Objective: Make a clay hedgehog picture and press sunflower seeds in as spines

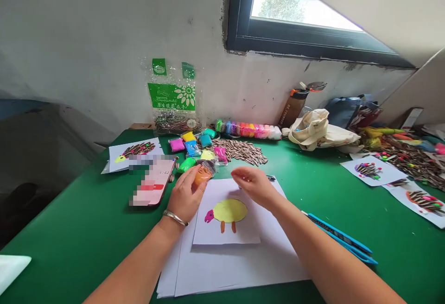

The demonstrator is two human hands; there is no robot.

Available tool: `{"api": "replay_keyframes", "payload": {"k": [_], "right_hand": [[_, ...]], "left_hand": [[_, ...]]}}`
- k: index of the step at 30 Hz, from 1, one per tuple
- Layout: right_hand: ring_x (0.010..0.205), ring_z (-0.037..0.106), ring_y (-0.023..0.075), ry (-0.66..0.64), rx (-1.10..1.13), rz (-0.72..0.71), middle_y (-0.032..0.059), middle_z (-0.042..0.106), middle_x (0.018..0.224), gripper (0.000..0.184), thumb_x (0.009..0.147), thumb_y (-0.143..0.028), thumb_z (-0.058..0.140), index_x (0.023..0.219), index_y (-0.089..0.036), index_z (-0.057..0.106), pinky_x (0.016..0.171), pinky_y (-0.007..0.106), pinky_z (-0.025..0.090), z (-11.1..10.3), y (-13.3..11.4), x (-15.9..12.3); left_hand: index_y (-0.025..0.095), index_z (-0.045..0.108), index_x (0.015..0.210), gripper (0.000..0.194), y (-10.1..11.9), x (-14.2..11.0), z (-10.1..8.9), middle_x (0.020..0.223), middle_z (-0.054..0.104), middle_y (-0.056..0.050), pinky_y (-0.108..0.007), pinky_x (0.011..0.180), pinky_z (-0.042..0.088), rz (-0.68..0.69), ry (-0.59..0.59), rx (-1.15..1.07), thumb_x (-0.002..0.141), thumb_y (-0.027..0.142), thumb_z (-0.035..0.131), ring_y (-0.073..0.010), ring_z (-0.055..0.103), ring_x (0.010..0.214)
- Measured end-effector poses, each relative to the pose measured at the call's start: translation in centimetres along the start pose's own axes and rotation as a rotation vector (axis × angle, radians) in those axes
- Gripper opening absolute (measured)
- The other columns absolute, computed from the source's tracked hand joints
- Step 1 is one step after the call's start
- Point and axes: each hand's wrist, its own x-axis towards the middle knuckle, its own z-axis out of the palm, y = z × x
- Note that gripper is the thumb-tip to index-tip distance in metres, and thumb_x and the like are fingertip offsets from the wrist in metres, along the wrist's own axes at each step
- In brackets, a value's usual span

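Note:
My left hand [187, 193], a bracelet at its wrist, grips a small clear packet of orange modelling clay [203, 174]. Across from it, my right hand [253, 184] is curled with thumb and fingers together; whatever they may hold is hidden. Below both hands lies a white sheet bearing a clay animal [229, 211], with a yellow oval body, a magenta head and two orange-brown legs. That sheet rests on larger white paper [243, 267]. Just beyond my left hand are several clay packets, among them a green packet [187, 165] and a blue packet [192, 148].
Sunflower seeds [243, 151] are heaped behind the packets, near a seed bag [174, 98]. A phone [155, 181] lies left, a blue cutter [340, 237] right. Seed-decorated pictures [373, 170] lie farther right. A bottle [294, 107] and a cloth bag [313, 130] stand by the wall.

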Motion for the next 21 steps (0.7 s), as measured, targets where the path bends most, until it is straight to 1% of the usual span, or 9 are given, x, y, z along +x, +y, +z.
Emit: {"api": "replay_keyframes", "payload": {"k": [2,3,4,6,8,10,12,17,21], "right_hand": [[0.075,0.058,0.0158,-0.007,-0.149,-0.039,0.0026,0.068,0.081,0.019,0.083,-0.02,0.05,0.082,-0.02,0.069,0.068,0.027,0.042,-0.5,0.4,-1.0],[0.075,0.058,0.016,0.003,-0.213,-0.037,0.0031,0.068,0.082,0.019,0.083,-0.017,0.05,0.082,-0.019,0.069,0.069,0.027,0.042,-0.6,0.6,-1.5],[0.076,0.058,0.0164,0.008,-0.273,-0.026,0.0035,0.068,0.082,0.02,0.083,-0.015,0.049,0.083,-0.019,0.069,0.07,0.028,0.042,-0.5,0.8,-2.0],[0.078,0.058,0.0176,0.009,-0.384,-0.011,0.0048,0.068,0.083,0.021,0.083,-0.012,0.048,0.085,-0.018,0.068,0.071,0.029,0.042,-0.3,1.3,-3.1],[0.086,0.057,0.0194,0.004,-0.468,-0.023,0.0067,0.067,0.089,0.022,0.084,-0.012,0.048,0.091,-0.018,0.068,0.076,0.03,0.042,-0.1,1.7,-4.0],[0.091,0.056,0.0206,-0.001,-0.524,-0.03,0.008,0.066,0.093,0.022,0.086,-0.014,0.049,0.097,-0.018,0.067,0.081,0.031,0.042,0.0,1.9,-4.7],[0.092,0.056,0.0205,-0.014,-0.565,-0.03,0.0083,0.065,0.094,0.022,0.088,-0.016,0.049,0.099,-0.019,0.067,0.081,0.031,0.042,-0.1,2.0,-5.0],[0.083,0.054,0.0185,-0.052,-0.665,-0.06,0.0078,0.063,0.087,0.025,0.091,-0.016,0.044,0.091,-0.018,0.069,0.074,0.028,0.04,0.1,1.8,-4.6],[0.083,0.054,0.0183,-0.064,-0.643,-0.044,0.0074,0.062,0.086,0.024,0.091,-0.015,0.044,0.091,-0.017,0.068,0.074,0.028,0.04,0.1,1.9,-4.3]], "left_hand": [[0.016,0.062,0.12,0.036,0.2,-0.3,0.0,0.129,0.06,-0.013,-0.05,0.107,0.04,0.17,0.092,0.051,0.088,0.027,0.052,-0.0304,0.05,0.125],[0.018,0.063,0.119,0.033,0.5,-0.6,0.0,0.128,0.06,-0.012,-0.049,0.107,0.039,0.242,0.105,0.051,0.089,0.023,0.05,-0.029,0.05,0.125],[0.019,0.064,0.117,0.031,0.8,-0.8,0.0,0.125,0.062,-0.011,-0.046,0.107,0.041,0.317,0.089,0.032,0.09,0.02,0.048,-0.0267,0.052,0.124],[0.018,0.066,0.112,0.029,1.5,-1.5,-0.1,0.115,0.068,-0.009,-0.041,0.103,0.046,0.462,0.009,-0.027,0.091,0.015,0.047,-0.0229,0.059,0.114],[0.017,0.067,0.108,0.028,2.0,-2.0,0.0,0.108,0.071,-0.009,-0.038,0.098,0.05,0.537,-0.092,-0.054,0.091,0.014,0.045,-0.0216,0.063,0.108],[0.016,0.068,0.107,0.03,2.1,-2.3,0.1,0.105,0.071,-0.01,-0.038,0.096,0.052,0.555,-0.165,-0.05,0.091,0.012,0.044,-0.0221,0.063,0.106],[0.016,0.068,0.108,0.033,1.8,-2.4,0.4,0.104,0.072,-0.009,-0.04,0.096,0.052,0.552,-0.207,-0.027,0.089,0.01,0.042,-0.0229,0.063,0.108],[0.015,0.069,0.103,0.042,0.8,-2.1,0.9,0.103,0.072,-0.009,-0.042,0.096,0.052,0.563,-0.292,0.084,0.077,0.001,0.041,-0.0236,0.063,0.104],[0.018,0.069,0.105,0.043,0.6,-2.1,0.9,0.104,0.071,-0.01,-0.042,0.095,0.052,0.559,-0.351,0.122,0.075,0.001,0.042,-0.024,0.061,0.105]]}}
